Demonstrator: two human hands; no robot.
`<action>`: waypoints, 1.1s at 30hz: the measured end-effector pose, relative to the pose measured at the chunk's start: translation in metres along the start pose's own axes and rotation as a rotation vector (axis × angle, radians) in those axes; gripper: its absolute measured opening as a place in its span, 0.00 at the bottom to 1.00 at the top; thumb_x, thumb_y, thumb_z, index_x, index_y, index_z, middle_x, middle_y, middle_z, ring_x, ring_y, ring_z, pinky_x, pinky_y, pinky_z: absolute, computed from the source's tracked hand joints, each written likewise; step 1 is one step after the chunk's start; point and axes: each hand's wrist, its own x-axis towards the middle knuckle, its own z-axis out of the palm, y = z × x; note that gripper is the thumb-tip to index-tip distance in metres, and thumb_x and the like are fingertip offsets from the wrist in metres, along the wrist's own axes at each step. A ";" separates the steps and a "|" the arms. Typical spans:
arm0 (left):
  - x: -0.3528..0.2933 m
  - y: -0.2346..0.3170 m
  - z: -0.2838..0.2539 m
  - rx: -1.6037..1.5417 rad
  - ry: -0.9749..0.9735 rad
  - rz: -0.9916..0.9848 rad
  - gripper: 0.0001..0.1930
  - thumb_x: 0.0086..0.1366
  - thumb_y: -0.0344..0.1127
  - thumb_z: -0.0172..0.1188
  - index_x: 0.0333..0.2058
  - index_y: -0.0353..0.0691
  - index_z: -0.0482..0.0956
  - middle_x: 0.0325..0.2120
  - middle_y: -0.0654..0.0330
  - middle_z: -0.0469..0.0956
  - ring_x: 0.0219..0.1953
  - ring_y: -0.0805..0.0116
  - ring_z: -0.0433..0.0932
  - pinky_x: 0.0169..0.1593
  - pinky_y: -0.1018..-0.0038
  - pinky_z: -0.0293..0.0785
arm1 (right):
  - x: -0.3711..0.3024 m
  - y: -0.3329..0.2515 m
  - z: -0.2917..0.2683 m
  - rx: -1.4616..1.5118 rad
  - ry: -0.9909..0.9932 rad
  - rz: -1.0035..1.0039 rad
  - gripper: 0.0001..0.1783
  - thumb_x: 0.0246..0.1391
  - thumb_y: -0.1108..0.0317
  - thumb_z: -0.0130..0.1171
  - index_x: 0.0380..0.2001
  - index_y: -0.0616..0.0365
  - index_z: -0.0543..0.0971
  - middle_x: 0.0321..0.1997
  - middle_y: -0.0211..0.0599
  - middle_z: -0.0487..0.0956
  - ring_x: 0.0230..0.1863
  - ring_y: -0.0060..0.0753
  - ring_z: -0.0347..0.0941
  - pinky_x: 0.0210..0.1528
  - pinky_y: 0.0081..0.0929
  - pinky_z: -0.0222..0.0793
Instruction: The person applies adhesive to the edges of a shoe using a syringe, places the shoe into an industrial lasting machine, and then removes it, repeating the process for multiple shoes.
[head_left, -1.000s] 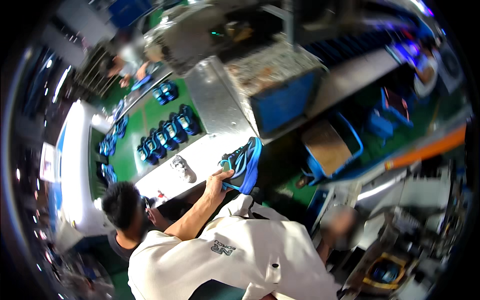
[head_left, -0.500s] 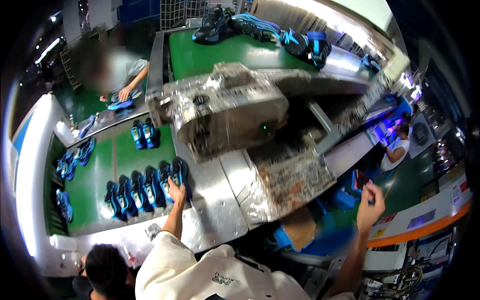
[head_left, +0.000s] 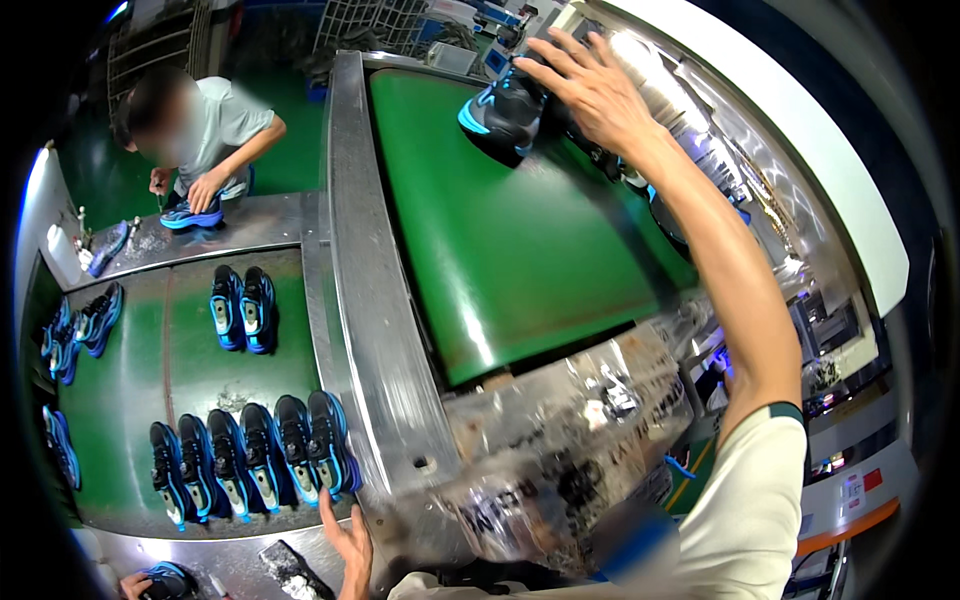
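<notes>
Green belt [head_left: 540, 250] right of the steel rail [head_left: 370, 270], second belt [head_left: 130, 370] left of it, shoes on both. Likely trouble: right hand [head_left: 590, 95] could tip the black shoe [head_left: 505, 122] or knock it into the dark shoes [head_left: 597, 155] beside it, if the spread fingers brush it without a firm hold. Other risk: end shoe [head_left: 326, 445] of the row [head_left: 230, 460], just left of the rail, could get shoved into its neighbours if the left hand [head_left: 348, 545] pushes sideways; packed close, so one bump may travel.

Positions: black shoe lies right of the rail, toward its far end, blue-trimmed end facing the rail, partly behind the right grip. That grip is unclenched, fingers fanned; contact unclear. End shoe sits just past the left fingertips, beside the rail's near end. Left grip loose, nothing in it; touching or not, can't tell.
</notes>
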 end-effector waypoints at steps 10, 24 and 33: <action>-0.045 -0.010 0.013 -0.002 -0.825 -0.420 0.24 0.60 0.35 0.62 0.54 0.33 0.71 0.47 0.49 0.78 0.48 0.60 0.77 0.52 0.70 0.71 | -0.010 0.007 0.000 0.095 -0.029 -0.004 0.23 0.30 0.58 0.70 0.33 0.51 0.74 0.27 0.29 0.77 0.41 0.34 0.70 0.49 0.39 0.59; -0.162 0.320 0.095 -1.165 -1.760 -0.172 0.51 0.48 0.48 0.75 0.63 0.27 0.55 0.59 0.43 0.65 0.62 0.51 0.65 0.65 0.57 0.60 | -0.368 -0.060 -0.439 0.525 -0.049 1.153 0.40 0.20 0.57 0.80 0.42 0.66 0.79 0.30 0.40 0.76 0.33 0.36 0.71 0.36 0.29 0.66; -0.381 0.300 0.067 -0.829 -2.185 -0.526 0.39 0.54 0.41 0.65 0.61 0.31 0.59 0.50 0.53 0.73 0.51 0.61 0.74 0.57 0.67 0.68 | -0.505 -0.289 -0.689 0.781 -0.225 2.147 0.41 0.41 0.52 0.73 0.58 0.57 0.71 0.47 0.42 0.78 0.45 0.31 0.74 0.52 0.28 0.66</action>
